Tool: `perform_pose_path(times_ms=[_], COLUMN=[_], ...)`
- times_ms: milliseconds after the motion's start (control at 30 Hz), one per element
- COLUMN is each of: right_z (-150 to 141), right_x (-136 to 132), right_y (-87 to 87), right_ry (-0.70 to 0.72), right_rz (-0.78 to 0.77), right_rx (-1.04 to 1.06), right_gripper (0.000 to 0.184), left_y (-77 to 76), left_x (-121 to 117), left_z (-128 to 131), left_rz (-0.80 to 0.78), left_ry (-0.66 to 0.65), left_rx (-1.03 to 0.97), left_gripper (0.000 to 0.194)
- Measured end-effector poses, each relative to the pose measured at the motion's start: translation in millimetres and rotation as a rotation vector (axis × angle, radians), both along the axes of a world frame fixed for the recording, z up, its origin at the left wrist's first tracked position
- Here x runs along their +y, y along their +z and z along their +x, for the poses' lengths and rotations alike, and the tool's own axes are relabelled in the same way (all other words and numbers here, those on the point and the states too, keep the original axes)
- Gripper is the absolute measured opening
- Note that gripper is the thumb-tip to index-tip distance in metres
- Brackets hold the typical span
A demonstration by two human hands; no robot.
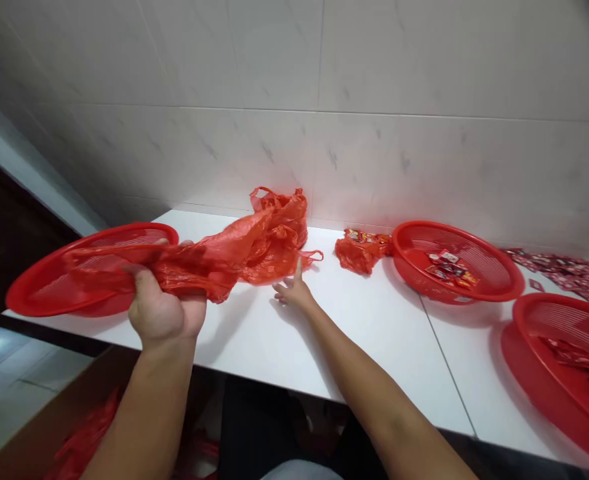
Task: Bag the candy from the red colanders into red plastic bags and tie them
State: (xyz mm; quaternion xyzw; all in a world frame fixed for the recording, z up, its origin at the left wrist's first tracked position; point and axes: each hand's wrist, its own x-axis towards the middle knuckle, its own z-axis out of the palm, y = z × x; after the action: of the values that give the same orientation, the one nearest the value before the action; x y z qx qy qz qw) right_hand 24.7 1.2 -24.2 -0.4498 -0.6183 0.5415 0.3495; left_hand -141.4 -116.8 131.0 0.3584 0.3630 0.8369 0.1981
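Note:
My left hand [161,310] is closed round a thin red plastic bag [199,263], holding it above the white table. The bag's loose end hangs leftward over a red basket. Its other end runs up against a crumpled heap of red plastic bags [289,223] by the wall; where one stops and the other starts I cannot tell. Low at the right side of that heap is my right hand [294,290], fingers apart, the index finger pointing up beside a small bag handle loop [314,256]. Whether the fingertip touches the plastic is unclear.
A red basket [29,293] stands at the table's left end. Right of centre lie a small red bag [357,255] and shiny packets [369,238]. Two more red baskets, one farther back [511,277] and one nearer [534,373], hold small packets. More packets [569,270] lie along the wall.

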Motion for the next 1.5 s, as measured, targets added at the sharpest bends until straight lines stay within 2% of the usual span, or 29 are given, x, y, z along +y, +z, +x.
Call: perform_pose_path(times_ms=[33, 100, 167, 267, 367, 433, 467, 533, 600, 700, 733, 767, 833, 900, 967, 1000, 1033, 1100, 1167, 1233, 1367, 1433, 1500], right_z=[2, 16, 39, 74, 95, 103, 107, 113, 122, 138, 144, 148, 150, 138, 117, 104, 93, 80, 83, 101, 145, 156, 159], right_x=[-3, -10, -20, -42, -64, -73, -76, -77, -76, -79, -81, -84, -89, -90, -84, -80, -74, -64, -56, -52, -56, -62, -69], right_y=[2.5, 11.5, 28.5, 71.1, 117.7, 134.8, 136.4, 125.4, 100.8, 60.2, 50.5, 44.1, 41.5, 49.6, 61.3, 66.1, 69.3, 70.3, 65.5, 58.8, 54.7, 59.2, 65.0], right_ry=[-0.017, -0.109, -0.22, -0.308, -0.223, -0.069, 0.005, 0.067, 0.021, -0.08, -0.115, -0.163, -0.301, -0.416, -0.409, -0.357, -0.286, -0.152, -0.134, -0.197, -0.255, -0.268, -0.252], right_rz=[-0.039, -0.039, 0.082, 0.355, 0.554, 0.586, 0.572, 0.5, 0.396, 0.258, 0.23, 0.213, 0.228, 0.3, 0.393, 0.429, 0.447, 0.412, 0.324, 0.23, 0.016, -0.043, -0.061], right_rx=[0.008, 0.062, 0.166, 0.254, 0.125, -0.102, -0.234, -0.463, -0.604, -0.654, -0.634, -0.599, -0.513, -0.45, -0.487, -0.555, -0.646, -0.813, -0.82, -0.617, 0.151, 0.447, 0.563], right_gripper=[0.096, 0.079, 0.067, 0.063, 0.068, 0.07, 0.068, 0.064, 0.053, 0.009, 0.005, 0.01, 0.011, 0.011, 0.035, 0.047, 0.05, 0.032, 0.005, 0.007, 0.015, 0.021, 0.025], left_y=[3.9, -1.2, -19.2, -53.8, -80.6, -92.1, -96.6, -104.4, -112.3, -125.9, -130.4, -134.6, -140.8, -142.9, -141.5, -140.1, -138.8, -137.2, -138.0, -140.6, -141.7, -133.4, -115.5], left_x=[-8, -20, -24, -25, -27, -30, -32, -35, -37, -36, -35, -34, -31, -29, -30, -31, -33, -37, -41, -41, -27, -16, -8], left_z=[-3, -1, 10, 35, 61, 73, 77, 82, 84, 81, 78, 76, 72, 72, 75, 78, 81, 82, 77, 65, 27, 10, 1], left_rz=[0.001, -0.008, -0.061, -0.256, -0.385, -0.385, -0.378, -0.377, -0.394, -0.431, -0.443, -0.447, -0.439, -0.405, -0.352, -0.318, -0.281, -0.226, -0.227, -0.265, -0.348, -0.434, -0.53], left_ry=[-0.054, -0.184, -0.298, -0.486, -0.681, -0.79, -0.823, -0.828, -0.778, -0.703, -0.693, -0.688, -0.697, -0.718, -0.764, -0.792, -0.81, -0.773, -0.64, -0.478, -0.28, -0.245, -0.233], left_rx=[0.027, 0.045, 0.046, 0.117, 0.288, 0.368, 0.397, 0.47, 0.542, 0.525, 0.48, 0.43, 0.385, 0.457, 0.599, 0.663, 0.713, 0.763, 0.771, 0.788, 1.005, 1.199, 1.369], left_gripper=[0.041, 0.048, 0.048, 0.041, 0.046, 0.057, 0.062, 0.065, 0.062, 0.047, 0.04, 0.033, 0.025, 0.02, 0.014, 0.012, 0.011, 0.011, 0.013, 0.02, 0.036, 0.046, 0.058])
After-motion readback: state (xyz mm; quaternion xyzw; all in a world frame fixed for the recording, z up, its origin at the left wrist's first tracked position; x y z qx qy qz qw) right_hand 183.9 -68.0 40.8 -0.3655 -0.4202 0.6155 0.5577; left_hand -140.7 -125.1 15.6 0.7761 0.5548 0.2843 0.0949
